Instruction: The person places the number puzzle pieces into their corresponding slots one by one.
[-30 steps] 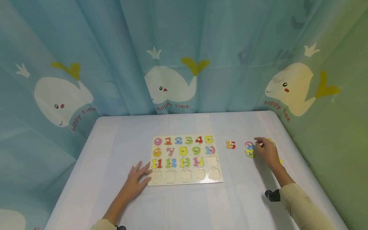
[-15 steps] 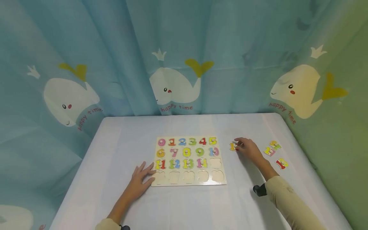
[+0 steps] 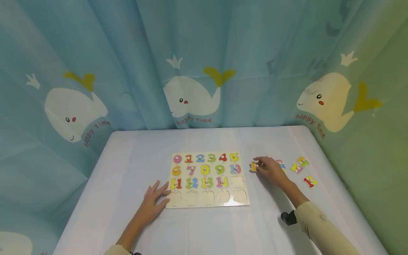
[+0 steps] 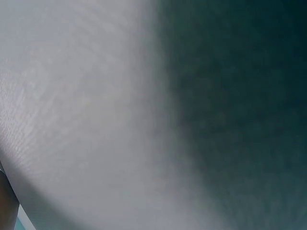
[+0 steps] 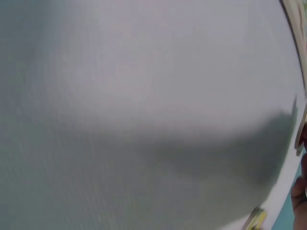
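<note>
A wooden number puzzle board (image 3: 172,205) lies in the middle of the white table, with pieces 0 to 14 set in it. Slot 15 (image 3: 237,181) and the bottom row of slots are bare. My left hand (image 3: 155,202) rests flat on the table, its fingers touching the board's lower left corner. Right of the board, my right hand (image 3: 260,165) pinches the knob of the number 15 piece (image 3: 253,166), which lies low on the cloth. Both wrist views give only blurred white cloth.
Loose number pieces lie to the right of my right hand: a pink and blue one (image 3: 281,164), a 17 (image 3: 296,168), a yellow-green one (image 3: 303,161) and a red and yellow one (image 3: 310,181). Whale-print curtains close in the table's back and right side.
My right hand has left the loose pieces at the right, moved left to the 15 piece and taken hold of its knob. The left hand has stayed at the board's corner.
</note>
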Tool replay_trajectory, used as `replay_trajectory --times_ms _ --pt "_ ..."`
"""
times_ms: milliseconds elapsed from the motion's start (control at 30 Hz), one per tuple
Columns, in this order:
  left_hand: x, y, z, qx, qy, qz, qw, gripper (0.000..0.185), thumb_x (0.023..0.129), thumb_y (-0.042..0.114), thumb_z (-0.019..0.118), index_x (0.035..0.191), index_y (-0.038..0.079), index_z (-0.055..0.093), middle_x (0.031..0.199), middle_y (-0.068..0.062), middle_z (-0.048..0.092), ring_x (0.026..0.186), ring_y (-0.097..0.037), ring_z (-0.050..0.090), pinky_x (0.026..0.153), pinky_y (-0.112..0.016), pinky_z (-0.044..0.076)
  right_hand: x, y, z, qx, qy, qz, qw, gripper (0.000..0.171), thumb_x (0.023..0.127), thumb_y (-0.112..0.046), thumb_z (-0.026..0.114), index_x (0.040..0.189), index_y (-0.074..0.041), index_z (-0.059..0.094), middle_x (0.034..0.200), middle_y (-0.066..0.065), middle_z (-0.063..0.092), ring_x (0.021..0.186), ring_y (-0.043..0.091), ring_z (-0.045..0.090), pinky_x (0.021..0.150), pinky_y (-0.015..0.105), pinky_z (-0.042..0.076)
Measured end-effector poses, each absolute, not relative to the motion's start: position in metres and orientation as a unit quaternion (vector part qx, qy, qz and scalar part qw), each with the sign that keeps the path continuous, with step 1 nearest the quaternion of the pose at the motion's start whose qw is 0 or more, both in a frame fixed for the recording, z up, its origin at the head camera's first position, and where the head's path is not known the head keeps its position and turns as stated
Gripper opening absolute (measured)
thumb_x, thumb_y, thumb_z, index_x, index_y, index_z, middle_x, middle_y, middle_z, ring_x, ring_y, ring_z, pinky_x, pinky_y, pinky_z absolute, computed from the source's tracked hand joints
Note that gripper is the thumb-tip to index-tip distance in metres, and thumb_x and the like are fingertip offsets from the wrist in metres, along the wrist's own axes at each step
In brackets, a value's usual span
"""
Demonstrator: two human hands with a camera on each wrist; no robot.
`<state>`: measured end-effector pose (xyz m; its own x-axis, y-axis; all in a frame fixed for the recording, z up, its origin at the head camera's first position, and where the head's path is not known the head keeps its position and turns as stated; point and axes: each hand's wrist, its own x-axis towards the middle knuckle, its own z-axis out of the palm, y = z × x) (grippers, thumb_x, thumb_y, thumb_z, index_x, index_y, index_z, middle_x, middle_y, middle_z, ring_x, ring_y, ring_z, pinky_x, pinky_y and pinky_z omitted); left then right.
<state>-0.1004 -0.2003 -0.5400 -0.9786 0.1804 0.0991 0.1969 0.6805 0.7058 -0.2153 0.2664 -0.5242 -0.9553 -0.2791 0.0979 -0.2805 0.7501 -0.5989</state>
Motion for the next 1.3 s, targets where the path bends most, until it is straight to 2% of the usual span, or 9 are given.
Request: replay_trajectory --times_ms 100,367,633,1000,1300 --pt "-0.101 -0.200 -0.539 -0.103 -0.918 -0.384 0.016 0.029 0.084 0.017 0.070 0.113 0.011 0.068 0.139 -0.004 0.049 0.136 -0.039 0.024 0.110 -0.056 0.006 -0.211 0.257 -0.520 0.166 -0.934 0.315 -0.015 0.036 0.083 -0.004 0.069 0.119 -0.002 0.060 0.088 0.002 0.059 0.084 0.021 0.053 0.075 0.040 0.047" --pt "-0.101 -0.200 -0.540 -0.091 -0.920 -0.382 -0.004 0.029 0.084 0.018 0.070 0.112 0.012 0.068 0.140 -0.002 0.047 0.138 -0.035 0.022 0.111 -0.053 0.005 -0.197 0.237 -0.518 0.207 -0.930 0.287 -0.101 0.045 0.083 -0.012 0.071 0.125 -0.005 0.057 0.084 -0.010 0.056 0.084 0.014 0.048 0.075 0.033 0.046" --pt "-0.102 -0.202 -0.539 -0.084 -0.920 -0.383 -0.016 0.026 0.085 0.017 0.069 0.110 0.013 0.068 0.141 0.000 0.045 0.139 -0.033 0.020 0.112 -0.051 0.003 -0.194 0.223 -0.521 0.233 -0.923 0.290 -0.103 0.045 0.081 -0.011 0.074 0.123 -0.006 0.058 0.084 -0.012 0.054 0.084 0.013 0.047 0.075 0.032 0.045" --pt "-0.101 -0.201 -0.538 -0.085 -0.916 -0.392 -0.019 0.025 0.085 0.017 0.069 0.109 0.014 0.068 0.141 0.001 0.045 0.139 -0.033 0.020 0.112 -0.051 0.002 -0.193 0.213 -0.525 0.220 -0.923 0.303 -0.093 0.053 0.084 -0.012 0.071 0.132 -0.006 0.051 0.086 -0.010 0.053 0.081 0.012 0.045 0.072 0.031 0.044" --pt "-0.102 -0.201 -0.539 -0.081 -0.918 -0.389 -0.019 0.026 0.085 0.017 0.069 0.110 0.014 0.068 0.141 0.001 0.045 0.139 -0.032 0.020 0.112 -0.051 0.002 -0.190 0.206 -0.524 0.211 -0.924 0.299 -0.116 0.046 0.082 -0.014 0.073 0.125 -0.007 0.055 0.080 -0.011 0.051 0.079 0.012 0.046 0.070 0.029 0.041"
